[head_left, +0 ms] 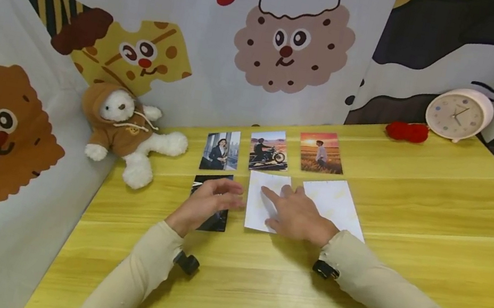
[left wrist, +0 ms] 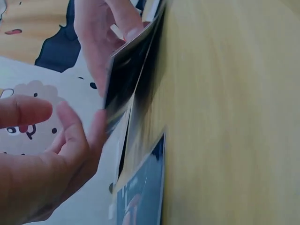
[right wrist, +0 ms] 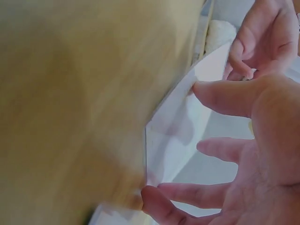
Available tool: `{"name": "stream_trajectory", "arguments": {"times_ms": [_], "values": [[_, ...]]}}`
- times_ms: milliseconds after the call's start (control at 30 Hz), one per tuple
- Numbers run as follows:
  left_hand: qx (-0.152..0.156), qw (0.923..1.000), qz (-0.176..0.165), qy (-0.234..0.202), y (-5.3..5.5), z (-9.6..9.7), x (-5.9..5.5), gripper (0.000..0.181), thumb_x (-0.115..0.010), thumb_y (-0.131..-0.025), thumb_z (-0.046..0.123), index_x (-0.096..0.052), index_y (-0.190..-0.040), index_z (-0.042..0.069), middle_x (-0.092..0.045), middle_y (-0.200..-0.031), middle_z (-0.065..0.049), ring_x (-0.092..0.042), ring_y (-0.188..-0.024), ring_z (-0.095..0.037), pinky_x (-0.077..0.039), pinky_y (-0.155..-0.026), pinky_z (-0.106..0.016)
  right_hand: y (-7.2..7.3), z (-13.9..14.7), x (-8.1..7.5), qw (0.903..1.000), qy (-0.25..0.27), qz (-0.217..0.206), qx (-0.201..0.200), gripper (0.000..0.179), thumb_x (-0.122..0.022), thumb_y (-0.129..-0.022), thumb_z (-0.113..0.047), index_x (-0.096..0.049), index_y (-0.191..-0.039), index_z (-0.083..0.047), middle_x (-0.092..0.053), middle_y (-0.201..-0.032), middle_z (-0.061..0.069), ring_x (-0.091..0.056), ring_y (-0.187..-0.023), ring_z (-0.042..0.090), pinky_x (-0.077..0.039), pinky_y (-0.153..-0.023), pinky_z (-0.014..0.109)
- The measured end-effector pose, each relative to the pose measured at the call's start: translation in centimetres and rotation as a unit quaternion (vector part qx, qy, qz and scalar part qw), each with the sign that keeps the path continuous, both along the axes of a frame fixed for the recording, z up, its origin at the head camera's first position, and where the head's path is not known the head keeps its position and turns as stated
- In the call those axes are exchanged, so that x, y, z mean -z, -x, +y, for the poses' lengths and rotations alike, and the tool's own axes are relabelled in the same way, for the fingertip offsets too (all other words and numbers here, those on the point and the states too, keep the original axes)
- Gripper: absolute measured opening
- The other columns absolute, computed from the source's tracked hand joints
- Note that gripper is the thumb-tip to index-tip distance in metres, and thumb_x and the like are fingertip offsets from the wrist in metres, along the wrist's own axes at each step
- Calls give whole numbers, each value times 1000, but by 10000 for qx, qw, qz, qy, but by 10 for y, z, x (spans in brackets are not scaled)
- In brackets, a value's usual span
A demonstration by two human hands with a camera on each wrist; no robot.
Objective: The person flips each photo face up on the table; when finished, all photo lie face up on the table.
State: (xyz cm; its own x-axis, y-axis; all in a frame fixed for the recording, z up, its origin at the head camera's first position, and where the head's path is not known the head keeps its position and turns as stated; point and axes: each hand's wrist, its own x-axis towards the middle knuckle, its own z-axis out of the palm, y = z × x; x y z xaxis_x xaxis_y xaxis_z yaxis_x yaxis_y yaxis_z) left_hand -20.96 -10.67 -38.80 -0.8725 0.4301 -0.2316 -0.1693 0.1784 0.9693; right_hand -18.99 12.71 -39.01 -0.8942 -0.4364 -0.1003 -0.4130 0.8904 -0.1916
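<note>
A white-backed photo card [head_left: 257, 212] is tilted up from the table in the wrist views, its dark face [left wrist: 129, 70] turned toward the left wrist camera. My right hand [head_left: 298, 213] spreads over the card's white back [right wrist: 173, 117], gripping it between the thumb and the fingers at the opposite edge. At the card's left edge, my left hand [head_left: 210, 199] has its fingertips right by the rim, the thumb apart. Under that hand lies a dark photo [head_left: 217, 222], partly hidden. Another white-backed card [head_left: 331, 202] lies to the right, partly behind my right wrist.
Behind lie three face-up photos: a person in a suit [head_left: 217, 157], a motorcycle rider [head_left: 271, 152] and a person in a sunset field [head_left: 321, 155]. A plush bear [head_left: 127, 129] sits left; a round clock [head_left: 459, 115] and a red object [head_left: 407, 131] stand back right.
</note>
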Motion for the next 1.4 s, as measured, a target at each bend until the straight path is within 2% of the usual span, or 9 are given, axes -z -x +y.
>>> {"name": "stream_trajectory", "arguments": {"times_ms": [233,567,633,700,800,933,1033,1233,1400], "values": [[-203,9965,-284,-757,2,3,2,49,-48,-103,0,-37,-151,-2,-49,-148,-27,-57,-133,-31,-42,-117,-43,0,0,-5,9995,213,-228,-56,73,-62,-97,-43,-32,-159,-21,-58,-131,23,-57,-102,38,-50,-93,52],[-211,9977,-67,-633,3,12,-1,52,-58,-100,7,-46,-150,14,-52,-148,-16,-60,-120,-14,-47,-109,-41,3,2,-5,9805,1828,-658,-283,69,-56,-102,-32,-26,-160,-9,-44,-155,23,-45,-140,43,-37,-115,59],[-220,9978,-27,-632,3,12,-1,50,-59,-100,8,-49,-148,17,-53,-147,-14,-61,-117,-13,-47,-108,-42,3,1,-5,9744,2096,-754,-313,69,-56,-103,-31,-25,-160,-7,-54,-147,22,-63,-120,38,-43,-111,56],[-240,9980,35,-577,4,13,-1,50,-61,-99,9,-51,-147,21,-55,-145,-13,-61,-113,-14,-50,-100,-39,4,0,-6,9694,2289,-834,-294,68,-56,-103,-30,-25,-160,-8,-72,-111,18,-69,-79,28,-54,-92,48],[-261,9984,109,-494,4,13,-3,50,-63,-98,10,-53,-144,27,-59,-142,-10,-61,-111,-18,-51,-91,-37,5,-1,-9,9601,2606,-994,-207,68,-57,-102,-30,-26,-160,-11,-62,-70,9,-39,-44,16,-51,-67,36],[-115,9983,211,-527,4,16,-7,51,-64,-98,11,-52,-145,27,-58,-143,-10,-59,-123,-24,-49,-104,-47,3,0,-12,9446,3040,-1239,25,66,-54,-104,-33,-25,-161,-17,-67,-124,23,-70,-93,30,-58,-88,46],[7,9980,274,-567,3,20,-9,55,-65,-97,10,-49,-148,21,-55,-146,-13,-56,-132,-28,-43,-114,-53,3,1,-10,9318,3358,-1367,184,63,-50,-106,-35,-23,-161,-21,-43,-157,20,-51,-137,39,-49,-106,56],[89,9986,361,-378,1,24,-9,59,-68,-96,11,-48,-150,21,-54,-146,-14,-56,-130,-29,-46,-112,-52,4,3,-7,9149,3748,-1467,326,61,-45,-107,-40,-27,-160,-18,-53,-148,16,-54,-134,36,-47,-106,58],[184,9986,485,45,1,28,-9,58,-71,-93,13,-52,-145,32,-55,-141,-8,-56,-129,-29,-52,-105,-49,8,6,-9,8798,4332,-1887,523,56,-40,-109,-39,-32,-158,-13,-62,-135,16,-63,-114,28,-55,-87,48]]}}
